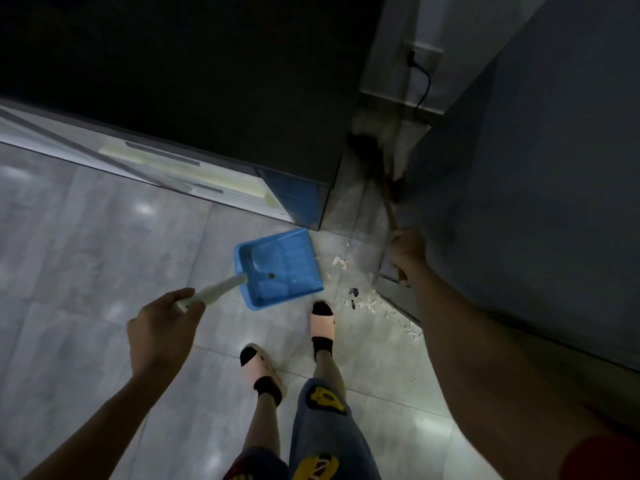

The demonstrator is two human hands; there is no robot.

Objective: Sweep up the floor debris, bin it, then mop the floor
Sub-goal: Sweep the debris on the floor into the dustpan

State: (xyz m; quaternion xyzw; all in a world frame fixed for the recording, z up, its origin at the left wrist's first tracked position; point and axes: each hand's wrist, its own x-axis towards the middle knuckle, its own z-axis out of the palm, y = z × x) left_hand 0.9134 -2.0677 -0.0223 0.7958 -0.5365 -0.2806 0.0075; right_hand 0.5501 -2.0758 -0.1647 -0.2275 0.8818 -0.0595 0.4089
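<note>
My left hand (162,329) grips the white handle of a blue dustpan (278,268), which sits on the grey tiled floor in front of my feet. My right hand (407,252) holds the thin stick of a broom (388,183). The broom's dark, blurred head reaches into the narrow gap between a dark cabinet and a grey appliance. Pale scraps of debris (360,303) lie scattered on the tiles to the right of the dustpan, along the appliance's base.
A dark cabinet (207,81) with a glossy lower front fills the upper left. A tall grey appliance (540,202) stands on the right. A black cable (424,88) hangs from a wall socket at the back of the gap. My slippered feet (322,323) stand near the debris.
</note>
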